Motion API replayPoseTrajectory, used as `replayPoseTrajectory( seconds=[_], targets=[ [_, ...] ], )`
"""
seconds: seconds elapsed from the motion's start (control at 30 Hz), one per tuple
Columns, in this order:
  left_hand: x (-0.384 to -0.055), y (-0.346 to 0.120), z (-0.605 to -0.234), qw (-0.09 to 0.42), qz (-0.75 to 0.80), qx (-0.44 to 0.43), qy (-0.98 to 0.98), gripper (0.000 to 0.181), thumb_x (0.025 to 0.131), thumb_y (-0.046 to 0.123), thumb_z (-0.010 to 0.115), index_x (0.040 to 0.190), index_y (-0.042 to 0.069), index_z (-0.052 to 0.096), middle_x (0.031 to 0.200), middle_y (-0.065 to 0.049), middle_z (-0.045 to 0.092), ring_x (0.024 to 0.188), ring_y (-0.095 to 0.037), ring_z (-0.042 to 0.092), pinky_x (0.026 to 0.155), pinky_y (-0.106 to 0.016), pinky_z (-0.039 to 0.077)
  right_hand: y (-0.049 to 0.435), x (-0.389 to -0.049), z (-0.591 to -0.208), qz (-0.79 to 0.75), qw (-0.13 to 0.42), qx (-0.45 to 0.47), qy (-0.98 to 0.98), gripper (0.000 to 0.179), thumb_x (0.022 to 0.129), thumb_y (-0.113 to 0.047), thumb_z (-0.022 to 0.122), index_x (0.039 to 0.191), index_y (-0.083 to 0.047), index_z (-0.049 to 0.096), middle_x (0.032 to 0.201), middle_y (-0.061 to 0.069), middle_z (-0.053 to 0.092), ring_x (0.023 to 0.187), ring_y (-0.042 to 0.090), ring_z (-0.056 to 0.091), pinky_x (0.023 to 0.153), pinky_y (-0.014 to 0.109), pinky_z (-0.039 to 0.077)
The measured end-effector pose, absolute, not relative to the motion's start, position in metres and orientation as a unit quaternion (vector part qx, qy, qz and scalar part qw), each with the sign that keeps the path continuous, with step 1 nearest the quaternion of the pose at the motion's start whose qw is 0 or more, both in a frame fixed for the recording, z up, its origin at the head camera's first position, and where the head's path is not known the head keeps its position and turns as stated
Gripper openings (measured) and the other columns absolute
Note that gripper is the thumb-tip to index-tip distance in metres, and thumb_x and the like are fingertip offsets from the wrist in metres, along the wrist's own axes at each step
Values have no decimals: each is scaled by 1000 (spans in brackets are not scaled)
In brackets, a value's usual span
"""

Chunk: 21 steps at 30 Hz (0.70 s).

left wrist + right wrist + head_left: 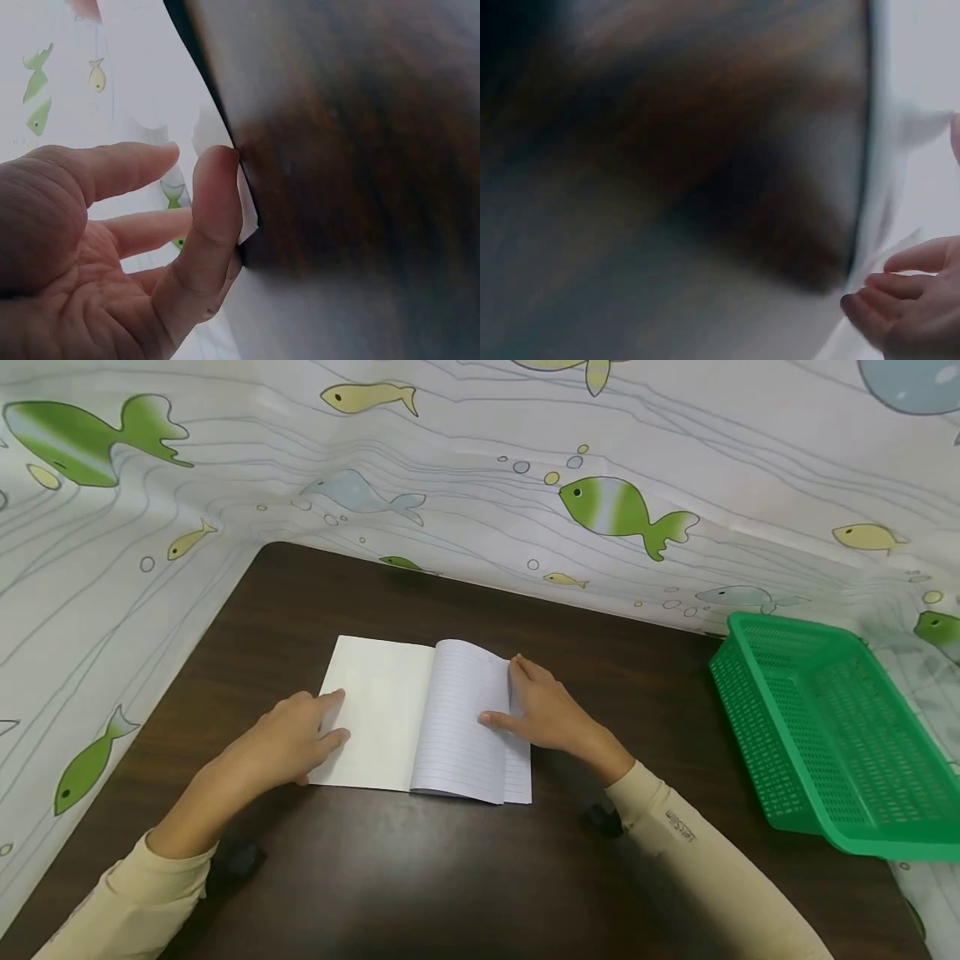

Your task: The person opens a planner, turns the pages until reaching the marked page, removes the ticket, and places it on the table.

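Note:
An open notebook (378, 718) lies on the dark table, its left side blank and cream-white. On its right side a lined leaf (461, 727) bulges upward, and another lined page shows beneath its right edge. My left hand (288, 739) is at the notebook's left edge, thumb and index finger reaching over the blank side. In the left wrist view, the left hand's (142, 240) thumb and fingers are apart, one finger against the notebook's edge. My right hand (551, 710) rests at the right edge, thumb over the lined leaf. The right wrist view cuts off part of the right hand (922, 300).
A green plastic basket (780, 727) with perforated sides stands at the right of the dark wooden table (420, 877). White sheeting (480, 452) printed with fish hangs behind the table and along its left side.

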State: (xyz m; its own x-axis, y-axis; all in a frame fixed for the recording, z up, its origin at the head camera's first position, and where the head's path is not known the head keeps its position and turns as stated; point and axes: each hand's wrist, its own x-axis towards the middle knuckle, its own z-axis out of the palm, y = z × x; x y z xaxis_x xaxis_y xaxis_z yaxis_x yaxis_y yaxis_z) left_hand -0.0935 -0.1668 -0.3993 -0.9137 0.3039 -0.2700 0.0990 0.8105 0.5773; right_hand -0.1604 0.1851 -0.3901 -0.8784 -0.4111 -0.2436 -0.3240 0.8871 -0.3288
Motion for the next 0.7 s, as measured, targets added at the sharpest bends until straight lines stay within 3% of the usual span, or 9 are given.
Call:
replayPoseTrajectory(
  seconds=[0.07, 0.17, 0.23, 0.33, 0.47, 0.57, 0.7],
  targets=[
    [-93, -167, -400, 191, 302, 98, 929, 67, 108, 17, 61, 160, -14, 33, 97, -29, 65, 44, -14, 63, 58, -34, 51, 184, -163, -396, -136, 167, -199, 956, 110, 99, -60, 69, 168, 7, 15, 178, 25, 14, 167, 42, 16, 130, 63, 24],
    [-94, -166, -400, 193, 307, 86, 928, 67, 107, 18, 62, 159, -14, 34, 78, -16, 60, 41, -14, 62, 56, -33, 50, 185, -166, -400, -128, 171, -217, 952, 111, 100, -60, 68, 169, 6, 12, 179, 24, 10, 168, 42, 12, 131, 65, 22],
    [-95, -165, -399, 188, 303, 85, 930, 67, 107, 18, 63, 159, -14, 35, 84, -18, 60, 41, -14, 62, 57, -32, 50, 186, -167, -401, -115, 166, -230, 952, 111, 99, -61, 68, 169, 5, 12, 179, 24, 9, 168, 43, 11, 130, 67, 22],
    [-97, -164, -398, 181, 291, 90, 935, 70, 105, 19, 68, 159, -14, 36, 101, -31, 63, 41, -13, 62, 61, -36, 51, 187, -166, -402, -106, 152, -235, 954, 111, 98, -60, 71, 169, 4, 16, 180, 24, 9, 168, 44, 12, 128, 69, 23],
    [-101, -161, -397, 178, 270, 100, 941, 77, 103, 23, 73, 160, -13, 34, 135, -46, 55, 42, -12, 63, 84, -51, 56, 188, -164, -406, -105, 129, -222, 961, 111, 95, -59, 76, 168, 4, 21, 180, 22, 13, 167, 43, 15, 129, 68, 24],
    [-102, -160, -398, 188, 262, 97, 941, 81, 103, 24, 75, 161, -12, 32, 146, -49, 46, 44, -13, 64, 96, -61, 52, 188, -163, -409, -112, 123, -221, 961, 108, 95, -57, 77, 167, 4, 24, 179, 23, 14, 167, 43, 16, 129, 68, 24],
    [-102, -160, -399, 196, 259, 87, 942, 82, 102, 23, 75, 161, -12, 31, 146, -50, 45, 44, -14, 65, 97, -62, 52, 185, -163, -414, -120, 118, -236, 957, 103, 96, -55, 76, 167, 2, 28, 179, 24, 15, 166, 46, 18, 127, 70, 25]
  ],
)
